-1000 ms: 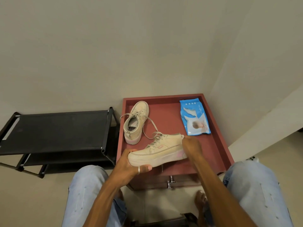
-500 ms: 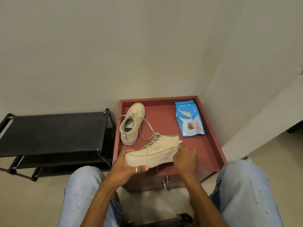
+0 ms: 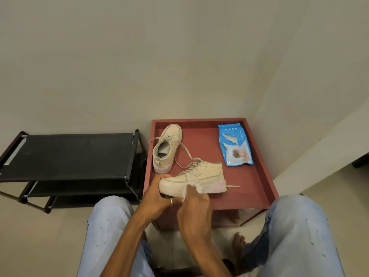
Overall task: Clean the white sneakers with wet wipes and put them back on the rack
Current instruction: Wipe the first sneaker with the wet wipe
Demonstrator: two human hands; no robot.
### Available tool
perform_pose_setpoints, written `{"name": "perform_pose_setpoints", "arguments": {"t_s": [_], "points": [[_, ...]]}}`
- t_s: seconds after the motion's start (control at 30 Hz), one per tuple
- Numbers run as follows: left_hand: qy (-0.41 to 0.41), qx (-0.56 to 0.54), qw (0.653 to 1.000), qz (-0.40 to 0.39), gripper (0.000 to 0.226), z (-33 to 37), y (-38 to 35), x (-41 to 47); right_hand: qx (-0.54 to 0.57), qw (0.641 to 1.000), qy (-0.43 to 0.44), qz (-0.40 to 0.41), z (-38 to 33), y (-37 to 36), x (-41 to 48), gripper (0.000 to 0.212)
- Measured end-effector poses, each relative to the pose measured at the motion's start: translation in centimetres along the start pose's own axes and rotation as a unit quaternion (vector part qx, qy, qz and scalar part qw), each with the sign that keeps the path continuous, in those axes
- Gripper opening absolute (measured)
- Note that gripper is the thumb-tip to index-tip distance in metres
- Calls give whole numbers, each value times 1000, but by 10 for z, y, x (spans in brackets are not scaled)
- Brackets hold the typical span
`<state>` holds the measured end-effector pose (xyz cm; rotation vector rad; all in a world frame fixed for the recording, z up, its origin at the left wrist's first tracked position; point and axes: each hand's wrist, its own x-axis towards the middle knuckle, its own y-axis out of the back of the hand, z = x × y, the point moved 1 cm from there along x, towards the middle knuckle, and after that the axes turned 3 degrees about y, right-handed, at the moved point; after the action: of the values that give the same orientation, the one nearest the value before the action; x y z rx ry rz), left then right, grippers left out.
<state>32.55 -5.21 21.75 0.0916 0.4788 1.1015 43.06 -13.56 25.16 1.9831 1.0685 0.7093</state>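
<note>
My left hand (image 3: 157, 196) grips the toe end of a white sneaker (image 3: 201, 174) with a pink heel, held sideways over the front of the red tray-top table (image 3: 259, 176). A white wet wipe (image 3: 194, 187) is bunched in my right hand (image 3: 194, 208), which presses it against the side of the sneaker's sole near its middle. The second white sneaker (image 3: 166, 148) stands upright on the table's back left, its laces trailing toward the held shoe. A blue pack of wet wipes (image 3: 234, 144) lies flat at the table's back right.
A black shoe rack (image 3: 65, 156) with bare shelves stands to the left of the table, against the wall. My knees in light jeans flank the table's front edge. A bare foot (image 3: 238, 244) shows on the floor below.
My right hand slid the wipe from the sneaker's heel leftward along the sole to its middle. The left hand kept its hold on the toe.
</note>
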Motion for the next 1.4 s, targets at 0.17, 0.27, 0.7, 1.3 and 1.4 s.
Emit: {"name": "perform_pose_setpoints", "arguments": {"t_s": [0.17, 0.27, 0.7, 1.3, 1.4], "points": [[-62, 87, 994, 5, 45, 0, -9, -8, -18, 995, 103, -3, -24, 0, -7, 61], [10, 80, 994, 69, 23, 2, -10, -17, -50, 983, 174, -34, -39, -6, -14, 60], [-32, 10, 999, -14, 51, 0, -5, 3, -30, 987, 156, 36, 13, 9, 2, 33], [-32, -21, 999, -16, 53, 0, 1, 3, 164, 985, 34, 47, 71, 17, 26, 29], [-25, -36, 999, -22, 52, 2, 4, 2, 179, 981, 40, 58, 60, 11, 22, 24]]}}
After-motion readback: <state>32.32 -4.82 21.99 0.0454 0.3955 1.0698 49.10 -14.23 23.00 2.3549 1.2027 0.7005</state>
